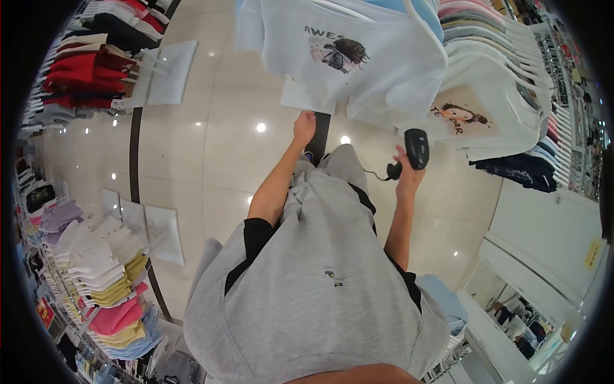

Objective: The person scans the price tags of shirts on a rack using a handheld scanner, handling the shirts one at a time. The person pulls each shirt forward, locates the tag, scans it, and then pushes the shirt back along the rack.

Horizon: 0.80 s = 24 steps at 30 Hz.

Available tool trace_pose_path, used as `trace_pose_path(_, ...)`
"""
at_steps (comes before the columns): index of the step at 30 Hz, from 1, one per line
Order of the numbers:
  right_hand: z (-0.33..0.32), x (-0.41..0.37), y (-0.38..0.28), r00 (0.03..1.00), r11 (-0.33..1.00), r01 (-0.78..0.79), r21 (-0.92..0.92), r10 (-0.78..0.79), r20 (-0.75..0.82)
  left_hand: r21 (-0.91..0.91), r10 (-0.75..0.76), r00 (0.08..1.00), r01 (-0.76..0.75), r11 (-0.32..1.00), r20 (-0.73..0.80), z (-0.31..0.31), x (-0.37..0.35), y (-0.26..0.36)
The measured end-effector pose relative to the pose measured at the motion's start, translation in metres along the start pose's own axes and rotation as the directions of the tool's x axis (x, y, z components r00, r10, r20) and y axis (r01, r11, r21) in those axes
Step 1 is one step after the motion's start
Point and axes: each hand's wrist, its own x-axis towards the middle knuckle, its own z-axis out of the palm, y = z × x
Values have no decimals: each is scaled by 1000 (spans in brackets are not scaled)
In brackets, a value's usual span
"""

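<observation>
My right hand (410, 178) is wrapped round the handle of a black barcode scanner (417, 150), whose dark cable hangs to the left. My left hand (304, 130) is closed near the lower edge of a white price card or tag (307, 96), below the hanging shirts; what it holds, if anything, is too small to tell. Above both hands hangs a white shirt (384, 57) with a printed figure and lettering. To its right is another white shirt (505, 96) with a face print.
Racks of red and dark clothes (83, 72) stand at the upper left, folded-looking white and yellow garments (105, 256) at the lower left. A white cabinet (543, 224) with a mirror (511, 313) is at the right. Shiny tiled floor (224, 141) lies below.
</observation>
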Motion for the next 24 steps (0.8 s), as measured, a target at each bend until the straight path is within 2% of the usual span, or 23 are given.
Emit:
trace_pose_path(2,10,-11,-1,996,996,-88,0,88,22,-82,132,986,-140,987,-97,-27,23,73)
trace_pose_path(3,16,-15,-1,997,997,-78,10,78,24,-2,294,928,-302,953,-229,-44,34,116)
trace_pose_path(4,21,-20,0,995,995,-93,-32,94,25,96,446,828,-441,892,-339,-62,42,160)
trace_pose_path(6,21,-34,6,993,991,-112,-75,114,15,175,601,643,-600,780,-474,-101,57,241)
trace_pose_path(7,19,-37,14,995,993,-90,-81,93,28,275,683,514,-656,703,-519,-116,64,272)
trace_pose_path(8,21,-38,17,997,995,-61,-84,64,43,378,750,364,-693,614,-551,-128,74,298)
trace_pose_path(9,22,-42,15,998,995,-60,-84,63,26,377,752,353,-699,608,-557,-136,82,318)
trace_pose_path(11,26,-48,13,996,995,-86,-53,86,-10,572,819,311,-596,563,-482,-147,92,343)
trace_pose_path(12,25,-50,12,996,995,-88,-48,87,-17,568,819,308,-601,562,-484,-151,98,349)
trace_pose_path(14,21,-52,16,996,996,-86,-32,85,-27,664,813,490,-498,558,-315,-157,109,358)
trace_pose_path(15,19,-52,19,996,996,-88,-17,88,-29,659,814,487,-503,559,-317,-163,112,370)
trace_pose_path(16,14,-52,23,996,996,-87,-21,86,-33,726,718,683,-426,540,-133,-169,113,382)
trace_pose_path(17,9,-52,28,994,993,-111,-31,111,-10,792,549,835,-360,493,37,-172,113,388)
trace_pose_path(21,5,-47,30,990,989,-139,-40,140,22,800,468,880,-340,495,84,-156,120,372)
trace_pose_path(23,9,-49,27,988,987,-156,-36,157,15,714,694,717,-451,536,-68,-147,119,353)
trace_pose_path(24,10,-50,32,987,987,-157,-33,157,16,715,695,716,-451,534,-67,-148,115,354)
